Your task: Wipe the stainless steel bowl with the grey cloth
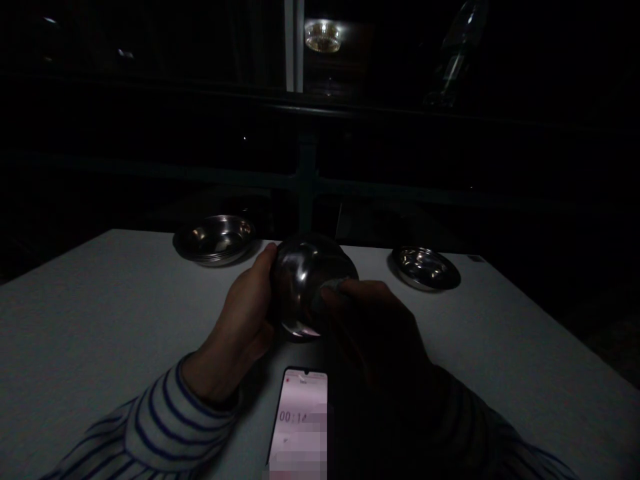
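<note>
white table point(125, 300): one round steel bowl point(300, 267), centred; at its left, your left hand point(246, 303) clasping the edge; at its right, your right hand point(385, 317) pinching a greyish wad point(332, 285) against it.

Lit phone point(299, 407) on white table point(125, 313), glowing lamp point(323, 37), bottle point(456, 61)
</note>
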{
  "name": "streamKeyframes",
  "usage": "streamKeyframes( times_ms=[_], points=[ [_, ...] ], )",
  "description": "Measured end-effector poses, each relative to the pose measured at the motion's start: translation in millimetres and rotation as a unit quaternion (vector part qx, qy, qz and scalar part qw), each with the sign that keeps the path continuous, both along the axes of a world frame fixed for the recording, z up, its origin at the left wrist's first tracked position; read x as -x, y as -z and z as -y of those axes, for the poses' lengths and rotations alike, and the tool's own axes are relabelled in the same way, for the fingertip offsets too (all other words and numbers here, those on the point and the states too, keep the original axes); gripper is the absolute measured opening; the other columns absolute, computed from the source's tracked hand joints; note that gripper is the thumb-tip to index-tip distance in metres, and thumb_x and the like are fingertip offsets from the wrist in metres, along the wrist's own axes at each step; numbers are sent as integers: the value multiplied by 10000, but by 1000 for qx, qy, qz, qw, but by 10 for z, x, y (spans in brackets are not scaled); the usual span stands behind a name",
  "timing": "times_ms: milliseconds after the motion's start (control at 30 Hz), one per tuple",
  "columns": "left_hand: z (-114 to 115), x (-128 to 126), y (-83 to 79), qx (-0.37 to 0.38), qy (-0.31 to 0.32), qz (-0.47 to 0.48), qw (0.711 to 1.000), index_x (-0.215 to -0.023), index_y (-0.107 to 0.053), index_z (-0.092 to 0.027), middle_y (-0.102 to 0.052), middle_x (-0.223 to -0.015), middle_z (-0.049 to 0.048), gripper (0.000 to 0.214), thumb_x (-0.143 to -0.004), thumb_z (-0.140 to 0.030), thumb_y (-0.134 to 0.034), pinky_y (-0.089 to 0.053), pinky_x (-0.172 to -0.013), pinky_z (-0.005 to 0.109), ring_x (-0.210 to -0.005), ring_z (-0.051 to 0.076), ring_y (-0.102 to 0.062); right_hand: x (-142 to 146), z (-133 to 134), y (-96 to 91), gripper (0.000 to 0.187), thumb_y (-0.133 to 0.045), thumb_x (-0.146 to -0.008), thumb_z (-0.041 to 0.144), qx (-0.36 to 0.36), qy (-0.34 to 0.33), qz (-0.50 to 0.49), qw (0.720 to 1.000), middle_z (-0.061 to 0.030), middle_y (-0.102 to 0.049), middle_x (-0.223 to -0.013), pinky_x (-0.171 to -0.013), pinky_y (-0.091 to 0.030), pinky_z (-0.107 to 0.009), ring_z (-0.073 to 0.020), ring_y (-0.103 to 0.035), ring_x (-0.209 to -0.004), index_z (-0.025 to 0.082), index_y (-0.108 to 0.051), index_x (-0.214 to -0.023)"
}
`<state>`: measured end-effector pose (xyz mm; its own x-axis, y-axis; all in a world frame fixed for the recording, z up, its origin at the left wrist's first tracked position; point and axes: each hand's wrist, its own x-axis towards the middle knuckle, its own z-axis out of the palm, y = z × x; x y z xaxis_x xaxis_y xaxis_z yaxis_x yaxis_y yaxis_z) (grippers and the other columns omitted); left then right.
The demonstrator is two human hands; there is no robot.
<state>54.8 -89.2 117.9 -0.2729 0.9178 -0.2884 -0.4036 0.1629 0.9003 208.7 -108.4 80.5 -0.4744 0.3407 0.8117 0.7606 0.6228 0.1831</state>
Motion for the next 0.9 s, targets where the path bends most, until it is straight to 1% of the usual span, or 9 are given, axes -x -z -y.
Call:
streamKeyframes(
  times_ms=[100, 200, 267, 367, 433, 567, 733, 800, 900],
  points=[
    [-14, 15, 2, -8, 2, -4, 1000, -827, -660, -159, -670, -636, 27, 249, -767, -383, -567, -472, -456, 233, -538, 153, -622, 1, 12, -2, 178, -510, -839, 170, -4, -22, 5, 1000, -74, -631, -900, -638, -445, -298, -183, -534, -796, 138, -561, -1007],
    [-8, 12, 15, 0, 44, -6, 999, -845, -661, -153, -680, -664, 39, 250, -753, -373, -585, -491, -492, 252, -563, 161, -631, -12, 5, -45, 150, -476, -861, 194, 11, 27, -14, 999, -71, -632, -863, -574, -416, -295, -176, -517, -710, 153, -585, -955],
    [-3, 6, 22, 2, 43, -1, 999, -811, -657, -147, -675, -650, 37, 238, -749, -366, -587, -483, -479, 245, -540, 153, -621, 3, 5, -50, 150, -466, -866, 206, 8, 35, -9, 999, -66, -630, -807, -553, -408, -297, -174, -510, -672, 153, -600, -907],
    [0, 7, 18, -7, 27, 7, 1000, -785, -652, -141, -665, -625, 27, 218, -736, -347, -599, -459, -456, 219, -508, 130, -600, 37, 10, -6, 159, -452, -865, 183, -14, -13, 11, 1000, -52, -631, -783, -606, -435, -299, -169, -536, -719, 161, -604, -905],
    [3, 9, 14, -10, 38, 8, 999, -794, -655, -140, -661, -618, 23, 224, -716, -347, -621, -455, -455, 217, -511, 132, -601, 37, 7, 24, 169, -450, -867, 191, -19, -24, -1, 1000, -46, -635, -827, -641, -439, -302, -168, -545, -761, 179, -599, -945],
    [9, 4, 21, 8, 67, 9, 998, -728, -642, -145, -633, -566, 7, 224, -702, -367, -629, -445, -436, 232, -472, 135, -581, 16, 3, 39, 161, -474, -866, 254, 2, 28, -37, 999, -54, -624, -827, -568, -404, -311, -176, -524, -696, 179, -592, -947],
    [1, 10, 17, 8, 42, 5, 999, -754, -649, -140, -660, -622, 23, 206, -709, -340, -625, -437, -425, 220, -492, 133, -596, 49, 33, 44, 165, -466, -849, 158, -27, -8, 17, 999, -47, -632, -841, -651, -408, -311, -172, -543, -778, 175, -584, -962],
    [1, 11, 5, 9, 55, 3, 998, -763, -652, -148, -667, -634, 22, 204, -713, -344, -624, -447, -428, 223, -503, 137, -603, 32, 24, 19, 139, -489, -845, 198, -7, 3, 16, 1000, -35, -630, -842, -617, -385, -305, -165, -540, -749, 193, -585, -946],
    [3, 6, -9, 20, 67, 4, 998, -728, -646, -151, -654, -600, 13, 196, -728, -343, -610, -460, -433, 228, -478, 130, -590, 5, 3, -4, 140, -509, -845, 253, 11, 35, -14, 999, -48, -621, -799, -555, -352, -310, -172, -518, -678, 168, -588, -921]
  ],
)
